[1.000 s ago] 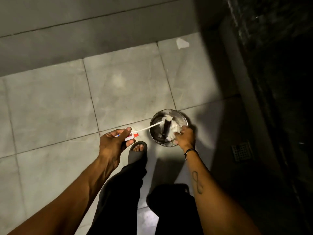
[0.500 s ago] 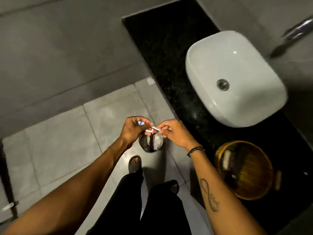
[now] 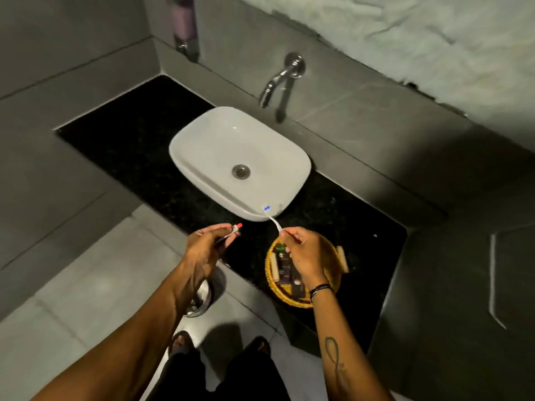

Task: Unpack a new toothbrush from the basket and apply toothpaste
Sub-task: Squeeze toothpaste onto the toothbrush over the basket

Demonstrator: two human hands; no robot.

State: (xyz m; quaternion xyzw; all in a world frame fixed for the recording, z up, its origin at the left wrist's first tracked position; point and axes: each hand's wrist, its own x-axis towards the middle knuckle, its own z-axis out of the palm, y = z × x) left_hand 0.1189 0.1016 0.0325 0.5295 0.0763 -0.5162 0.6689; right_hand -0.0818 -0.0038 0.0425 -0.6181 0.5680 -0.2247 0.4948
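Note:
My right hand point(image 3: 304, 256) grips the handle of a white toothbrush point(image 3: 273, 221), whose head with blue bristles points up over the front rim of the sink. My left hand point(image 3: 205, 247) is closed on a small toothpaste tube point(image 3: 233, 230) with a red cap that points right. The two hands are apart, about a hand's width between them. Under my right hand the yellow woven basket point(image 3: 333, 253) stands on the black counter and holds dark boxes and small packets.
A white basin point(image 3: 202, 146) sits on the black counter point(image 3: 130, 140), with a chrome wall tap point(image 3: 278, 79) above it. A steel bin point(image 3: 202, 296) with paper inside stands on the tiled floor below my left wrist. My sandalled feet are at the bottom.
My view swung up from the floor bin to the sink. My hands came together, then parted: the toothbrush went to my right hand, the tube stayed in my left.

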